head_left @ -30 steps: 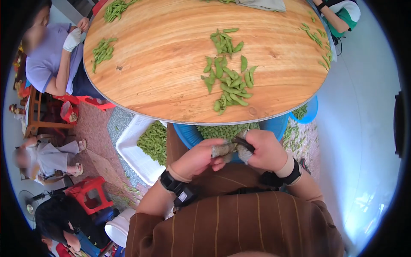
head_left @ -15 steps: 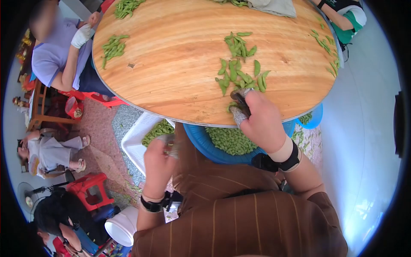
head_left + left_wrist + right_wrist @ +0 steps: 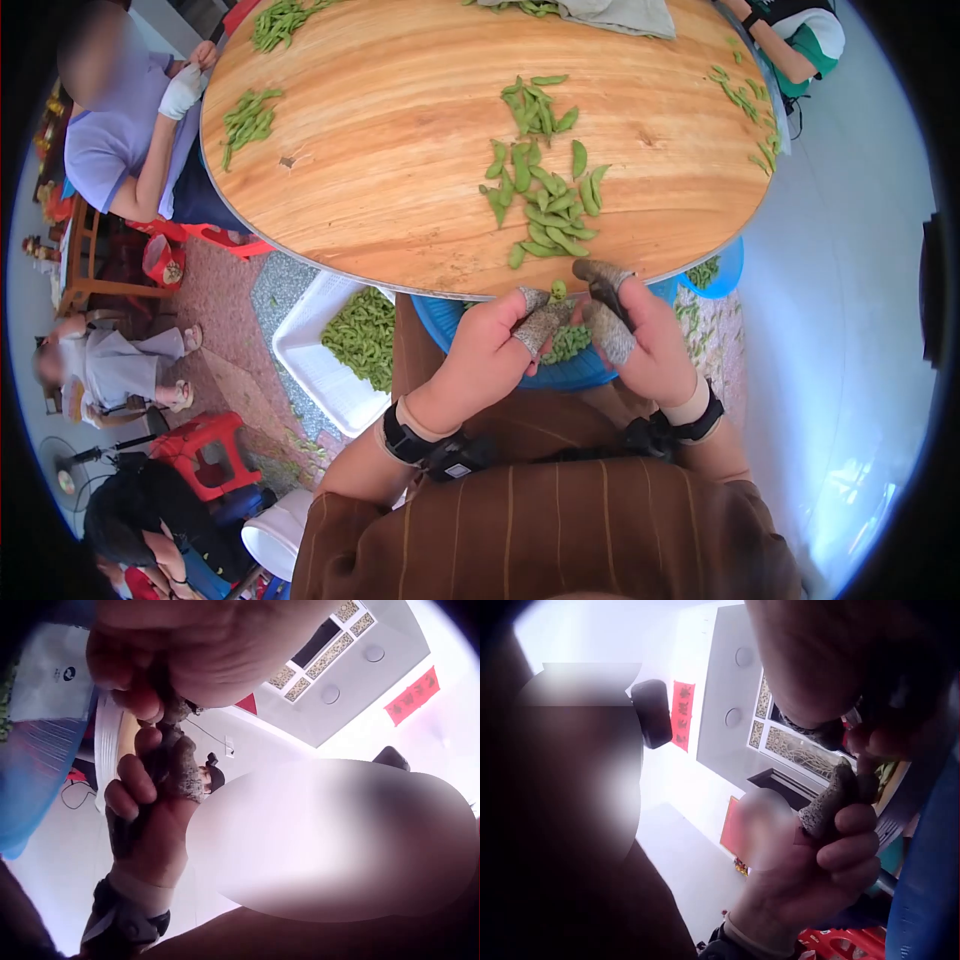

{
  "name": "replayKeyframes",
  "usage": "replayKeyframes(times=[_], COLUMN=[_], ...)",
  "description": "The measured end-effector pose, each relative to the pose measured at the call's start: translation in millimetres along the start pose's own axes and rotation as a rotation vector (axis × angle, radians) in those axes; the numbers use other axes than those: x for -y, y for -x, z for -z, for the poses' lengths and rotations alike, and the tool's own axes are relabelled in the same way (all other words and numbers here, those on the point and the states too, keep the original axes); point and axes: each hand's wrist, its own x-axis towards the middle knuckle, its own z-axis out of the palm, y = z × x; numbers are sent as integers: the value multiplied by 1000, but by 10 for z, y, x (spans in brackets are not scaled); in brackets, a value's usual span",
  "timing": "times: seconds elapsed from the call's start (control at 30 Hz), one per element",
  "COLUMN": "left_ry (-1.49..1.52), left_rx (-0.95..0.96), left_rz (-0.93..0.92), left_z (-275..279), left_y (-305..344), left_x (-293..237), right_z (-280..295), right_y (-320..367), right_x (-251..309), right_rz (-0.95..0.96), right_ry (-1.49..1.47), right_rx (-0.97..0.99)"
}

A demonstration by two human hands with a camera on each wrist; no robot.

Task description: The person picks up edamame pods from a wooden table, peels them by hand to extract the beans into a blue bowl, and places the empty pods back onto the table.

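In the head view both hands meet over the near edge of the round wooden table (image 3: 400, 225). My left hand (image 3: 480, 350) pinches a green soybean pod (image 3: 558, 291) between its thumb and index finger, both wrapped in grey tape. Beside it is my right hand (image 3: 655, 350), its taped thumb and index finger bent towards the pod; whether it holds the dark piece between them I cannot tell. Just beyond the hands lies a loose pile of pods (image 3: 548, 215). Below them a blue basin (image 3: 435, 325) holds shelled green beans (image 3: 568, 345), partly hidden by the hands.
A white basket (image 3: 300, 345) full of pods (image 3: 360, 335) stands left of my lap. A smaller blue tub (image 3: 728, 268) is under the table's right edge. Another person (image 3: 125, 150) sits at the left with a gloved hand. Red stools (image 3: 205, 455) and a white bucket (image 3: 275, 530) stand lower left.
Half a second ago my right hand was over the pods on the table and my left hung near the white basket. Both have come together at the table edge, a pod now in my left fingers.
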Motion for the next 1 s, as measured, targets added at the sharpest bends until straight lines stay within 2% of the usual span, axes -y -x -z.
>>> replayKeyframes(times=[0.1,0.33,0.4,0.43,0.5,0.53,0.6,0.63,0.7,0.73,0.8,0.83,0.9,0.93,1.0], left_ry=[-140,-278,-705,-707,-1086,-1087,-189,-192,133,130,-38,-41,-519,-523,-1220], left_rx=[0,-33,-188,-179,-246,-236,119,124,271,273,118,119,69,72,-67], left_rz=[-32,-141,-521,-520,-592,-594,60,64,129,133,69,73,-243,-242,-627], left_z=[10,-79,-73,-90,-127,-134,-117,-86,-23,-47,-114,-103,-69,-66,-79], left_y=[19,14,-41,-22,32,51,88,76,38,35,24,21,5,-9,-30], left_x=[-22,25,167,173,105,33,-96,-75,10,32,73,85,106,122,160], right_z=[21,59,83,89,99,126,180,185,181,182,193,194,198,191,168], right_y=[56,59,64,72,87,100,132,149,180,181,153,153,160,162,173], right_x=[85,-51,1,-29,-108,-114,-126,-135,-153,-160,-170,-161,-129,-143,-195], right_rz=[35,108,-7,-10,-78,-80,-421,-422,-451,-451,-425,-425,-431,-429,-388], right_ry=[75,136,25,22,-164,-166,-704,-709,-864,-869,-622,-627,-531,-536,-539], right_rx=[99,147,161,154,180,172,338,333,373,371,362,360,362,359,338])
